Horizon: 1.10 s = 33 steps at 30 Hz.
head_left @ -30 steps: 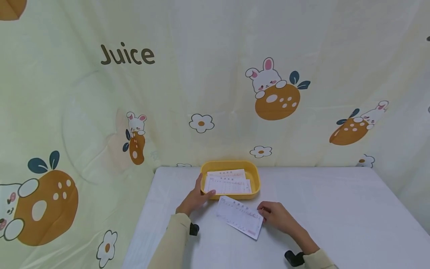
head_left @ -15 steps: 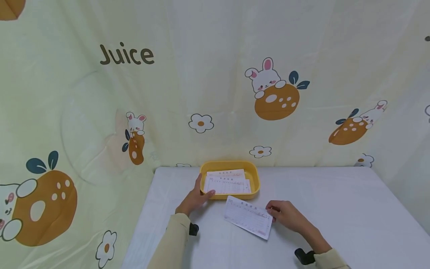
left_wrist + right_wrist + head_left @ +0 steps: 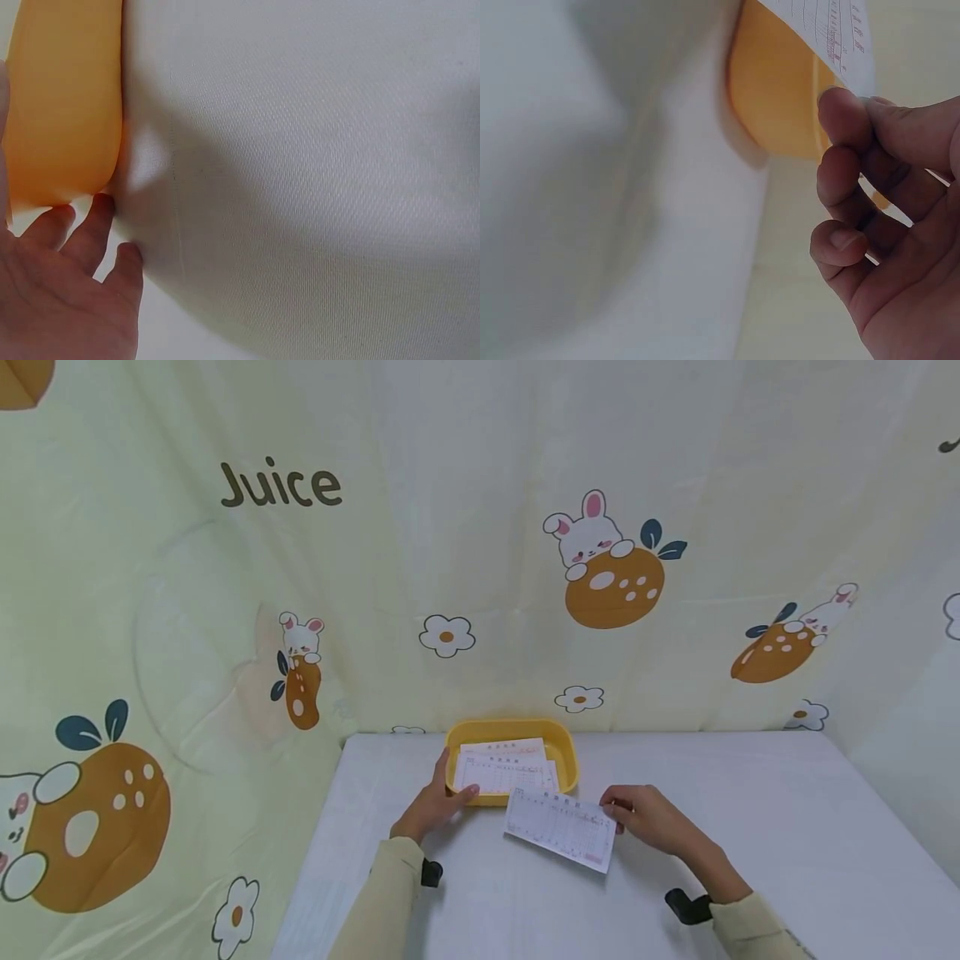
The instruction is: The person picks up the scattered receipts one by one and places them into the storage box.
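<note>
A yellow tray (image 3: pixel 561 745) stands at the back of the table, holding several printed forms (image 3: pixel 497 770). My left hand (image 3: pixel 429 806) grips its left side, thumb over the front rim. In the left wrist view, fingertips of that hand touch the tray's outer wall (image 3: pixel 64 105). My right hand (image 3: pixel 648 818) pinches another printed form (image 3: pixel 558 831) by its right edge, between thumb and index finger. This form is tilted, raised in front of the tray, and its upper left corner overlaps the tray's front rim. The right wrist view shows the pinched corner close up.
A white cloth covers the table (image 3: pixel 720 793). Behind and to the left hangs a pale curtain (image 3: pixel 480 527) printed with rabbits, oranges and flowers. Both wrists carry small black cameras (image 3: pixel 688 907).
My right hand has drawn the form to the right, then lifted it up towards the tray's front rim. My left hand has stayed on the tray.
</note>
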Each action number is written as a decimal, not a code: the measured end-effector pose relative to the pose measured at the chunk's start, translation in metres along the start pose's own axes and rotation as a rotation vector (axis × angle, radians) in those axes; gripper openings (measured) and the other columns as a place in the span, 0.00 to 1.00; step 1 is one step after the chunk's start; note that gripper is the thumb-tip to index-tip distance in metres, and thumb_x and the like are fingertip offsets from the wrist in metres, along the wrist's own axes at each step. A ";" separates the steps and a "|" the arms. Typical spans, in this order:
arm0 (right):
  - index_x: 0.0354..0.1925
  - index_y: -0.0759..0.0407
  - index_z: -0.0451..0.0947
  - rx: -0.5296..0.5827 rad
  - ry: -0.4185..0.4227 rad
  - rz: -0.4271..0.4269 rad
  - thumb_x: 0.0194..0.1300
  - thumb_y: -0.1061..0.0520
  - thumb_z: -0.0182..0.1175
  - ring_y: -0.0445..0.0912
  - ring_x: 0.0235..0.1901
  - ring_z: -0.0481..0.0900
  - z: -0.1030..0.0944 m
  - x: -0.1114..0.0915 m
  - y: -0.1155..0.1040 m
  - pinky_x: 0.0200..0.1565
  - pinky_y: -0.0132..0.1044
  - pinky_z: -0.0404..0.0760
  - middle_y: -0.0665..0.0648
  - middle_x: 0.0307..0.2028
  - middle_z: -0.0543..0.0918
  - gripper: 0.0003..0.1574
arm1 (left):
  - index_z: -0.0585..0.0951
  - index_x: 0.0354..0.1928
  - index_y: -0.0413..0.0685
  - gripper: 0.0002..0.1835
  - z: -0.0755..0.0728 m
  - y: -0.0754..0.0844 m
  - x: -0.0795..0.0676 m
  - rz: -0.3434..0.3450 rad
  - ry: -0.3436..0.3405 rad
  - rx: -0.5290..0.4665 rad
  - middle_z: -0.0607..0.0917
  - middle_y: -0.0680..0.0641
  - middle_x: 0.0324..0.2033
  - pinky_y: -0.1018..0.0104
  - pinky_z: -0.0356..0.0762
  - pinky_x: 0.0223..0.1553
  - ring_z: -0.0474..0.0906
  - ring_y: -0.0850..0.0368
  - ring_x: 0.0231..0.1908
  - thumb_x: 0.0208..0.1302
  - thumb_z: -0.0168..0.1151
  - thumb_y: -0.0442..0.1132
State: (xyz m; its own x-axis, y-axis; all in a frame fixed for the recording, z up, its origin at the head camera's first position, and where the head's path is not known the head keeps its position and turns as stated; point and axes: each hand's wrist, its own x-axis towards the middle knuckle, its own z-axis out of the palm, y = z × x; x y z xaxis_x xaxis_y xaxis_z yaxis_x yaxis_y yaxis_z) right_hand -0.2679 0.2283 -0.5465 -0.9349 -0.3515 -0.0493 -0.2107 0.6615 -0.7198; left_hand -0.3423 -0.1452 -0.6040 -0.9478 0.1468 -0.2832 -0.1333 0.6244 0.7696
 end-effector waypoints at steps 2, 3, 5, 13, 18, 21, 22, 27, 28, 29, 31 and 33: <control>0.47 0.61 0.85 -0.013 0.006 -0.008 0.78 0.66 0.60 0.50 0.31 0.77 -0.006 0.006 -0.004 0.30 0.34 0.75 0.50 0.30 0.80 0.07 | 0.39 0.88 0.62 0.57 -0.001 0.000 0.000 -0.001 0.001 -0.003 0.62 0.35 0.81 0.29 0.62 0.71 0.66 0.29 0.74 0.73 0.66 0.65; 0.47 0.61 0.85 -0.019 0.008 -0.014 0.78 0.66 0.60 0.50 0.31 0.78 -0.010 0.009 -0.006 0.30 0.35 0.75 0.50 0.30 0.80 0.07 | 0.39 0.88 0.63 0.57 -0.001 0.000 0.000 -0.002 0.002 -0.004 0.61 0.35 0.81 0.28 0.62 0.71 0.66 0.29 0.74 0.73 0.66 0.65; 0.47 0.61 0.85 -0.031 0.008 -0.026 0.78 0.66 0.60 0.51 0.31 0.78 -0.018 0.015 -0.010 0.31 0.35 0.75 0.50 0.30 0.81 0.07 | 0.40 0.88 0.62 0.57 -0.001 0.000 -0.001 -0.002 0.002 -0.007 0.62 0.35 0.81 0.28 0.62 0.71 0.66 0.29 0.74 0.73 0.66 0.65; 0.47 0.63 0.85 -0.105 0.014 -0.086 0.78 0.67 0.59 0.50 0.32 0.80 -0.055 0.045 -0.028 0.35 0.39 0.79 0.52 0.35 0.84 0.08 | 0.40 0.88 0.62 0.57 -0.001 0.001 -0.001 0.000 -0.007 -0.009 0.61 0.35 0.81 0.27 0.61 0.71 0.65 0.29 0.74 0.73 0.66 0.65; 0.49 0.65 0.85 -0.142 0.024 -0.108 0.78 0.67 0.60 0.50 0.35 0.81 -0.076 0.067 -0.041 0.38 0.40 0.82 0.55 0.38 0.85 0.08 | 0.40 0.88 0.63 0.57 -0.001 0.001 -0.001 -0.007 -0.002 -0.017 0.61 0.34 0.81 0.27 0.60 0.71 0.64 0.29 0.75 0.72 0.66 0.66; 0.49 0.67 0.84 -0.154 0.034 -0.124 0.78 0.68 0.60 0.50 0.35 0.81 -0.087 0.079 -0.049 0.39 0.40 0.83 0.56 0.39 0.86 0.08 | 0.40 0.88 0.63 0.57 0.000 -0.001 -0.001 -0.004 -0.005 -0.024 0.60 0.34 0.81 0.28 0.60 0.72 0.63 0.28 0.75 0.73 0.66 0.65; 0.49 0.67 0.84 -0.156 0.038 -0.128 0.78 0.68 0.60 0.51 0.35 0.81 -0.090 0.083 -0.051 0.39 0.40 0.83 0.56 0.38 0.85 0.07 | 0.40 0.88 0.63 0.57 0.000 -0.001 0.000 -0.003 -0.005 -0.026 0.60 0.34 0.81 0.28 0.60 0.72 0.63 0.28 0.75 0.73 0.66 0.65; 0.49 0.68 0.84 -0.147 0.047 -0.140 0.79 0.68 0.59 0.53 0.37 0.82 -0.102 0.101 -0.064 0.40 0.40 0.83 0.58 0.38 0.86 0.08 | 0.41 0.88 0.63 0.57 0.001 -0.003 0.002 0.005 0.003 -0.037 0.61 0.34 0.81 0.28 0.60 0.72 0.64 0.28 0.75 0.72 0.67 0.65; 0.49 0.68 0.84 -0.147 0.049 -0.137 0.79 0.68 0.59 0.52 0.37 0.82 -0.104 0.104 -0.066 0.41 0.41 0.83 0.58 0.38 0.86 0.08 | 0.41 0.88 0.63 0.57 0.001 -0.003 0.003 0.000 0.006 -0.036 0.61 0.33 0.81 0.28 0.60 0.72 0.64 0.28 0.74 0.72 0.67 0.66; 0.49 0.68 0.85 -0.148 0.051 -0.136 0.79 0.68 0.58 0.52 0.37 0.82 -0.105 0.106 -0.068 0.41 0.41 0.83 0.58 0.38 0.86 0.08 | 0.41 0.88 0.63 0.58 0.002 -0.004 0.004 -0.006 0.008 -0.036 0.62 0.33 0.80 0.28 0.60 0.72 0.64 0.28 0.74 0.71 0.67 0.66; 0.49 0.69 0.84 -0.153 0.051 -0.137 0.79 0.68 0.58 0.52 0.36 0.82 -0.106 0.109 -0.071 0.42 0.42 0.82 0.58 0.39 0.86 0.09 | 0.41 0.88 0.63 0.58 0.003 -0.005 0.006 -0.015 0.012 -0.035 0.62 0.33 0.80 0.27 0.61 0.71 0.65 0.28 0.74 0.70 0.68 0.66; 0.50 0.68 0.84 -0.156 0.051 -0.128 0.80 0.68 0.58 0.51 0.36 0.81 -0.107 0.111 -0.073 0.43 0.43 0.82 0.58 0.39 0.86 0.09 | 0.41 0.88 0.64 0.59 0.004 -0.006 0.009 -0.021 0.013 -0.030 0.62 0.34 0.80 0.27 0.61 0.70 0.65 0.28 0.74 0.70 0.68 0.67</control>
State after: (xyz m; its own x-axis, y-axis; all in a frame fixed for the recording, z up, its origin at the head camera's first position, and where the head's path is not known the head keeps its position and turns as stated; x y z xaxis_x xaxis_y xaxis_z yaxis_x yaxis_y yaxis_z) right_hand -0.3865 0.2116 -0.4254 -0.9099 -0.4081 0.0741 -0.3671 0.7094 -0.6016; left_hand -0.3486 -0.1445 -0.6129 -0.9484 0.1237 -0.2918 -0.1615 0.6035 0.7808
